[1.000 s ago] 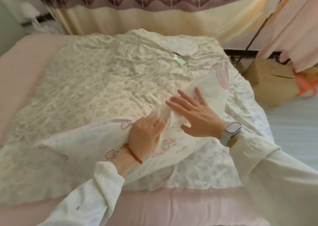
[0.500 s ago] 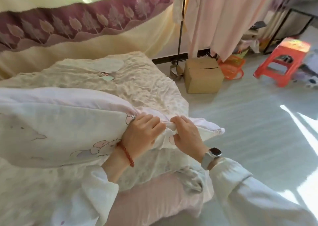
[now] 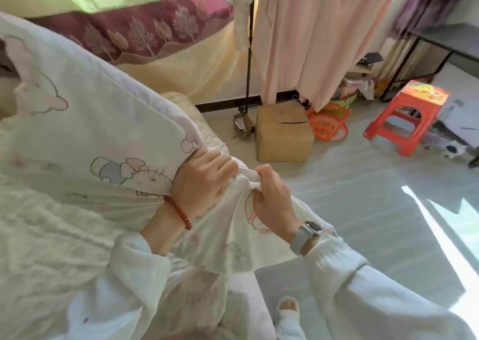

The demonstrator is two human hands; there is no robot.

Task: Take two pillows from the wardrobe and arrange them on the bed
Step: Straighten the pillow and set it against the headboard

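Note:
A white pillow [image 3: 85, 122] printed with pink and blue cartoon rabbits is raised off the bed [image 3: 46, 236], tilted up toward the left. My left hand [image 3: 202, 179], with a red bead bracelet, grips its right end. My right hand [image 3: 272, 202], with a grey watch, pinches the loose flap of the pillowcase just beside it. The bed carries a crumpled cream floral cover over a pink sheet. A second pillow is not in view.
Right of the bed lies pale floor with a cardboard box [image 3: 283, 132], an orange basket [image 3: 329, 124] and a red plastic stool [image 3: 412, 117]. Pink clothes [image 3: 318, 34] hang from a black rail. A maroon and cream curtain [image 3: 155, 39] backs the bed. My foot [image 3: 287, 311] stands by the bed's edge.
The pillow lay flat on the bed under my hands a second ago; both hands have since gripped its right end and lifted it. My view has swung to the right toward the floor.

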